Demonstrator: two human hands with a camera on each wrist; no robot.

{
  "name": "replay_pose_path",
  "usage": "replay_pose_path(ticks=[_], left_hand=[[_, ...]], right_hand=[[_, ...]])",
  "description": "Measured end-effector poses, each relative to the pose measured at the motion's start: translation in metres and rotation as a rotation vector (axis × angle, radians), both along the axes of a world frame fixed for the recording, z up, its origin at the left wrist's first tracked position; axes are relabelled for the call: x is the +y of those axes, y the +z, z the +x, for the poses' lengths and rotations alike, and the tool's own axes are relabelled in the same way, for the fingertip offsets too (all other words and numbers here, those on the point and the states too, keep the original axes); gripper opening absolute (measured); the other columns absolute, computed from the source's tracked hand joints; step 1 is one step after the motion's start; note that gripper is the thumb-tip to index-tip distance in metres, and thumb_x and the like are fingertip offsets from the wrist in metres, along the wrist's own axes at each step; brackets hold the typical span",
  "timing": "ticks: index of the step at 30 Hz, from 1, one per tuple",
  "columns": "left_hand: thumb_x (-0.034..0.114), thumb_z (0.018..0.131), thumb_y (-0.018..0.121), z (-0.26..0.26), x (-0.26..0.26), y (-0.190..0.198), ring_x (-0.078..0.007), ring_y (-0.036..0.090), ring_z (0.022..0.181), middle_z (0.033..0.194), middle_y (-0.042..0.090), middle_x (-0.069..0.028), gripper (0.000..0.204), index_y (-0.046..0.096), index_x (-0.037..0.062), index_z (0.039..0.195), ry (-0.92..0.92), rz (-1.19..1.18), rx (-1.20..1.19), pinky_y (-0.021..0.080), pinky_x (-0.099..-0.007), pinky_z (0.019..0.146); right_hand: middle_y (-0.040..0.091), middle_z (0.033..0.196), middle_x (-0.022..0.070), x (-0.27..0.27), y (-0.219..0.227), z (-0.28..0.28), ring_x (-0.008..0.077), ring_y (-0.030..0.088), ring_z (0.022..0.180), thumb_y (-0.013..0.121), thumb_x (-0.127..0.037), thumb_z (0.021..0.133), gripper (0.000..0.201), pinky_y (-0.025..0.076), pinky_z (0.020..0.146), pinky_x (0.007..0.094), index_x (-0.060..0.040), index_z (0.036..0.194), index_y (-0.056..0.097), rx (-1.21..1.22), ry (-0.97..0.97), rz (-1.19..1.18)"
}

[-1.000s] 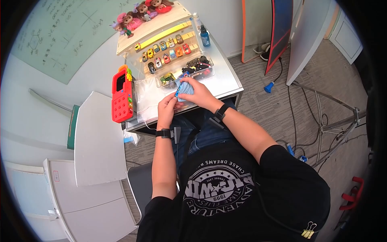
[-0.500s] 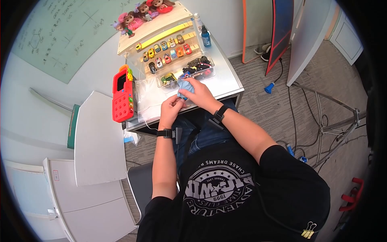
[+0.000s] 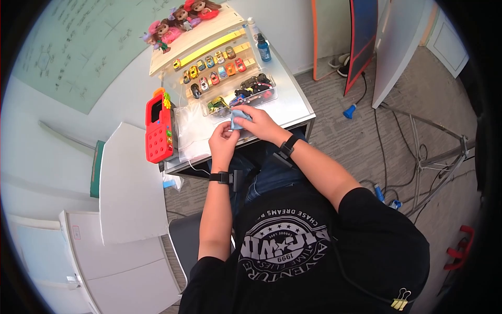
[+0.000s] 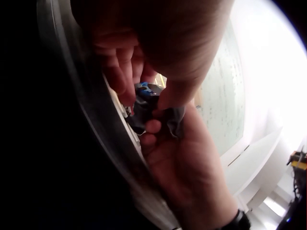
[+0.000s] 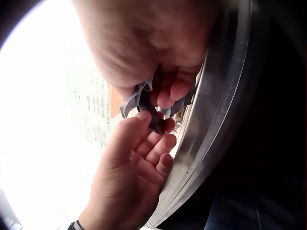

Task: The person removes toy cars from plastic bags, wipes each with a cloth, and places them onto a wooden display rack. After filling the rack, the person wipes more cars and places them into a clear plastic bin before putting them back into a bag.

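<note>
In the head view both hands meet over the near edge of the table [image 3: 194, 147]. My right hand [image 3: 262, 126] holds a light blue cloth [image 3: 239, 116], bunched between thumb and fingers. Close against it, my left hand [image 3: 223, 145] pinches a small blue toy car [image 4: 146, 89] between thumb and fingertips. The cloth wraps part of the car, and fingers hide most of the rest. From the right wrist view, a dark end of the car [image 5: 157, 125] sticks out below the cloth folds [image 5: 144, 93].
Beyond the hands stands a clear bin [image 3: 272, 98] of toy vehicles. Rows of small toy cars [image 3: 214, 78] sit on a stepped rack behind it. A red toy case [image 3: 158, 138] is at the left, a blue bottle [image 3: 263, 48] at the back right, and dolls [image 3: 170, 34] on top.
The cloth has shifted and folded over the toy car, whose blue side showed more a second ago. My left hand has turned slightly and stays close to the right.
</note>
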State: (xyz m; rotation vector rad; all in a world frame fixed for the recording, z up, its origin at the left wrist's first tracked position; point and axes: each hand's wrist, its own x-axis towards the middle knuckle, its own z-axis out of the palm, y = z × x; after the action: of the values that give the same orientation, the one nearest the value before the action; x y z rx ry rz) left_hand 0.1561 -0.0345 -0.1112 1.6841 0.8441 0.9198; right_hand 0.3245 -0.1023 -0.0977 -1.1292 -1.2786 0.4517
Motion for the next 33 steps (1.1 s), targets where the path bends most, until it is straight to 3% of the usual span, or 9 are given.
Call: replay_pose_path(ticks=[4, 10, 14, 16, 18, 20, 24, 27, 33], left_hand=[[0.009, 0.095, 0.070, -0.008, 0.001, 0.019, -0.0115, 0.071, 0.081, 0.099, 0.074, -0.0085, 0.032, 0.064, -0.0065, 0.122, -0.121, -0.226, 0.009, 0.057, -0.0244, 0.068], [0.011, 0.094, 0.073, -0.022, 0.002, 0.072, -0.0131, 0.072, 0.084, 0.097, 0.074, -0.0085, 0.026, 0.068, -0.0049, 0.115, -0.280, -0.197, 0.339, 0.056, -0.0265, 0.078], [0.012, 0.094, 0.073, -0.039, 0.014, 0.119, -0.0124, 0.070, 0.088, 0.096, 0.075, -0.0079, 0.026, 0.071, -0.0055, 0.112, -0.387, -0.006, 0.547, 0.055, -0.0270, 0.079], [0.015, 0.094, 0.074, -0.038, 0.028, 0.145, -0.0116, 0.068, 0.090, 0.097, 0.075, -0.0070, 0.031, 0.071, -0.0063, 0.117, -0.263, 0.156, 0.536, 0.055, -0.0270, 0.080], [0.020, 0.094, 0.074, -0.022, 0.051, 0.164, -0.0118, 0.068, 0.088, 0.097, 0.075, -0.0068, 0.037, 0.072, -0.0069, 0.119, -0.163, 0.208, 0.475, 0.055, -0.0271, 0.079], [0.026, 0.094, 0.074, 0.005, 0.084, 0.178, -0.0113, 0.069, 0.084, 0.092, 0.075, -0.0070, 0.039, 0.074, -0.0062, 0.117, -0.037, 0.380, 0.617, 0.055, -0.0275, 0.076], [0.037, 0.087, 0.076, 0.047, 0.184, 0.174, -0.0342, 0.076, 0.090, 0.096, 0.078, -0.0212, 0.047, 0.077, -0.0033, 0.111, 0.198, 0.648, 0.828, 0.058, -0.0398, 0.083], [0.033, 0.085, 0.076, 0.065, 0.234, 0.154, -0.0348, 0.075, 0.086, 0.089, 0.077, -0.0199, 0.042, 0.077, -0.0042, 0.104, 0.356, 0.877, 0.806, 0.057, -0.0390, 0.083], [0.027, 0.083, 0.077, 0.082, 0.250, 0.140, -0.0265, 0.073, 0.075, 0.081, 0.075, -0.0135, 0.033, 0.073, -0.0050, 0.091, 0.331, 0.808, 0.613, 0.057, -0.0364, 0.078]], right_hand=[[0.074, 0.108, 0.0169, -0.001, 0.000, 0.004, 0.0268, 0.072, 0.097, 0.070, -0.035, 0.100, 0.042, 0.054, 0.085, 0.0378, -0.0035, 0.128, 0.065, 0.026, 0.047, -0.105], [0.075, 0.098, 0.0136, -0.009, 0.012, 0.008, 0.0191, 0.070, 0.089, 0.066, -0.036, 0.103, 0.039, 0.054, 0.080, 0.0345, -0.0021, 0.123, 0.067, 0.206, 0.143, -0.409], [0.074, 0.090, 0.0110, -0.007, 0.008, 0.008, 0.0164, 0.069, 0.084, 0.065, -0.034, 0.103, 0.036, 0.054, 0.077, 0.0332, -0.0019, 0.120, 0.069, 0.356, 0.137, -0.396], [0.065, 0.078, 0.0016, -0.007, 0.008, 0.003, 0.0079, 0.058, 0.069, 0.064, -0.032, 0.106, 0.031, 0.048, 0.063, 0.0274, -0.0037, 0.118, 0.071, 0.246, 0.070, -0.188], [0.066, 0.079, 0.0055, 0.002, -0.006, 0.001, 0.0131, 0.059, 0.072, 0.066, -0.031, 0.104, 0.031, 0.049, 0.068, 0.0314, -0.0030, 0.116, 0.071, 0.203, 0.013, -0.079], [0.065, 0.077, 0.0150, -0.001, -0.002, 0.004, 0.0250, 0.062, 0.070, 0.068, -0.033, 0.100, 0.030, 0.049, 0.068, 0.0378, -0.0027, 0.106, 0.068, 0.043, 0.004, -0.240], [0.065, 0.078, 0.0176, -0.003, 0.005, -0.001, 0.0291, 0.061, 0.070, 0.069, -0.033, 0.098, 0.030, 0.048, 0.067, 0.0387, -0.0026, 0.100, 0.067, 0.132, -0.019, -0.230], [0.072, 0.089, 0.0137, -0.005, 0.004, 0.003, 0.0200, 0.068, 0.081, 0.069, -0.027, 0.100, 0.028, 0.052, 0.077, 0.0339, -0.0033, 0.114, 0.072, 0.092, 0.031, -0.301], [0.072, 0.089, 0.0127, -0.008, 0.005, 0.009, 0.0201, 0.067, 0.080, 0.069, -0.025, 0.100, 0.026, 0.052, 0.076, 0.0338, -0.0024, 0.113, 0.071, 0.118, 0.096, -0.333]])
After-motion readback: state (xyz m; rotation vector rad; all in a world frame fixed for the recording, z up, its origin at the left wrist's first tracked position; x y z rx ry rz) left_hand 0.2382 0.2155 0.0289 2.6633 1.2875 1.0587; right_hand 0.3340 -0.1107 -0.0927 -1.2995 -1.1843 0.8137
